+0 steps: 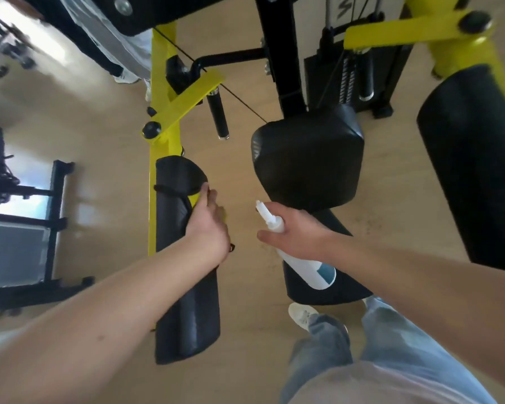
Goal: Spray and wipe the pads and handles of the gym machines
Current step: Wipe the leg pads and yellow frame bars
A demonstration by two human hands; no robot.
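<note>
Head-cam view, looking down at a gym machine on a wood floor. Far L: blurred racks & window glare.

L of centre: the L pad, long & black, is fixed to a yellow frame. Its long axis runs away from the person, w/ the near end under the L forearm.

The L hand lies palm down on that pad's R edge, in its far half. Its fingers are bent over a yellow cloth, pressing it to the vinyl. The cloth is mostly hidden under the hand. Most of the pad stretches from the fingers back toward the body, so the wipe probably runs along that axis. The L arm reaches fwd, nearly straight.

Beyond it, a short black handle hangs from the frame, untouched.

Centre: the R hand grips a white spray bottle round the neck, thumb stuck out to the L. The nozzle points away & slightly L, into the gap between the L pad and a square pad. Can't tell if a finger is on the trigger. The R hand is nearer the square pad; the L hand is already on its own pad.

Far R: the R pad, also long & black, is well apart from both hands.

Bottom: jeans & a pale shoe.
</note>
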